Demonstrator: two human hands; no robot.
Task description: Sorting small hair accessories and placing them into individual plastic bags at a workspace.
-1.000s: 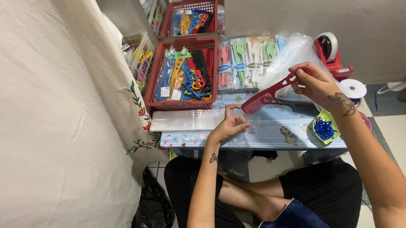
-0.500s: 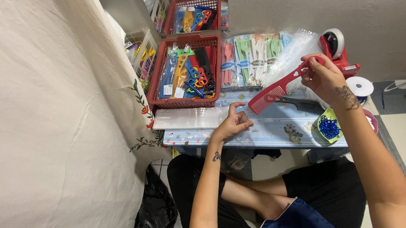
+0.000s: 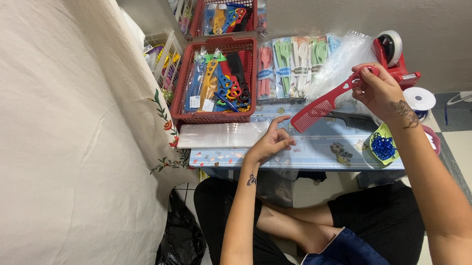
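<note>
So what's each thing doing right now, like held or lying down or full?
Red comb: held up, tilted.
Right hand: gripping the comb's handle.
Left hand: resting on the clear bags.
Clear bags: lying flat.
Red basket: full of combs.
Green bowl: holding blue bits.

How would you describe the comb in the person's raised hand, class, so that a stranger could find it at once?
Start at the low light-blue patterned table; above its right half the right hand holds up a red plastic comb by its handle. Unlike the black comb lying flat beneath it, it is red, with a heart-shaped hole in its handle.
</note>
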